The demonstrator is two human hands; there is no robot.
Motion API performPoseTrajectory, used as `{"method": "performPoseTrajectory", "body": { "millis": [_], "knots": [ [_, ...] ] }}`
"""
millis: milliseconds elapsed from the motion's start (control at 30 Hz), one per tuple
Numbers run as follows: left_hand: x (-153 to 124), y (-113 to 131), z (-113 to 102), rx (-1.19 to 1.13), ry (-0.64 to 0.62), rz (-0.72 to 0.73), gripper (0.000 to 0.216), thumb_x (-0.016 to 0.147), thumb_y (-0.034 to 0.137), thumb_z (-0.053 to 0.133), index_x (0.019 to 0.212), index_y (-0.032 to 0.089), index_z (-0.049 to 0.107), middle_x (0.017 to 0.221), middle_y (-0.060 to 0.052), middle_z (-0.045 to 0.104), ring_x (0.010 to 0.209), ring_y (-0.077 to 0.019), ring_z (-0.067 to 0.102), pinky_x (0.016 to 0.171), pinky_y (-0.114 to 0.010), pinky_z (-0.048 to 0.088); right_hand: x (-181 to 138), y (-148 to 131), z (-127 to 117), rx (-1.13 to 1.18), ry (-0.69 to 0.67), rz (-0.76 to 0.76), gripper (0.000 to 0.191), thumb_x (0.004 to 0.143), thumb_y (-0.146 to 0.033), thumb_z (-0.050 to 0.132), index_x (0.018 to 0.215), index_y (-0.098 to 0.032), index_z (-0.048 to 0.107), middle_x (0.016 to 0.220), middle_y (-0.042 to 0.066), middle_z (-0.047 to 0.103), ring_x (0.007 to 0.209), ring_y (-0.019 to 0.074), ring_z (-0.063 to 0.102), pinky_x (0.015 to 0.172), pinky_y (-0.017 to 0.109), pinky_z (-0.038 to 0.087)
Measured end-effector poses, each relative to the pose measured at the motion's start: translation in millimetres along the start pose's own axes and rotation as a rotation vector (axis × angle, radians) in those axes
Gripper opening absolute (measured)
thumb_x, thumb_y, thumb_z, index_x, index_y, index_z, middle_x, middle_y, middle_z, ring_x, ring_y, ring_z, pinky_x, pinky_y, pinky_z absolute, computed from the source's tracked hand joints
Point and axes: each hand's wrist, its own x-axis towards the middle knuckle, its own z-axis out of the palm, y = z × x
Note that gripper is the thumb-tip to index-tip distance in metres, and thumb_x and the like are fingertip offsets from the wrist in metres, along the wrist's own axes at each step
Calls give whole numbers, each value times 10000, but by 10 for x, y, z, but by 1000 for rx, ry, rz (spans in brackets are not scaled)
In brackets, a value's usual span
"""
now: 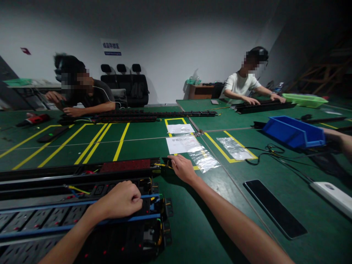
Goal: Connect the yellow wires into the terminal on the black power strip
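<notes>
My left hand (122, 200) is curled into a fist and rests on top of the open black power strip (82, 216) in front of me, over its blue wires (55, 205); what it grips, if anything, is hidden. My right hand (183, 168) reaches to the end of the rear black power strip housing (82, 170), fingers pinched at a small yellow wire (162, 165) by its end cap. The strips show sockets, red parts and yellow wiring.
White paper sheets (180, 143) and clear plastic bags (203, 157) lie on the green table (192, 227). A blue bin (294, 132), a black cable, a dark phone (275, 207) and a white device (332, 196) sit right. Two other people work on long black strips at the far side.
</notes>
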Motion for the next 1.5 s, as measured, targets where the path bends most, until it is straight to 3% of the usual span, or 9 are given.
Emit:
{"method": "performPoseTrajectory", "body": {
  "millis": [233, 967, 1233, 1500],
  "knots": [
    [9, -27, 23, 11, 2, -13, 296, 761, 234, 507, 529, 154, 341, 526, 37, 167, 492, -70, 161, 561, -296, 119, -11, 20, 28, 17, 18, -31, 358, 1038, -213, 404, 1286, -192, 661, 1101, 71, 708, 1007, 139, 631, 856, 231, 487],
    [5, -18, 18, 28, 2, -15, 295, 774, 223, 508, 538, 149, 348, 529, 34, 173, 495, -66, 169, 574, -308, 130, 17, -37, -60, 74, -203, 99, 386, 994, -239, 434, 1341, -206, 600, 1164, 73, 678, 1037, 145, 620, 917, 252, 470],
    [12, -31, 29, 41, 11, -7, 284, 783, 230, 504, 541, 149, 380, 527, 33, 230, 506, -67, 197, 586, -305, 134, 31, -93, -119, 104, -228, 60, 480, 1016, -512, 480, 1381, -216, 579, 1241, 80, 659, 1145, 171, 596, 952, 288, 473],
    [6, -22, 14, 12, 19, -6, 299, 775, 228, 515, 525, 152, 369, 519, 38, 220, 492, -65, 209, 576, -301, 135, 34, -98, -99, 84, -216, 61, 461, 1018, -504, 484, 1355, -209, 592, 1239, 86, 662, 1139, 167, 607, 939, 284, 479]
  ]
}}
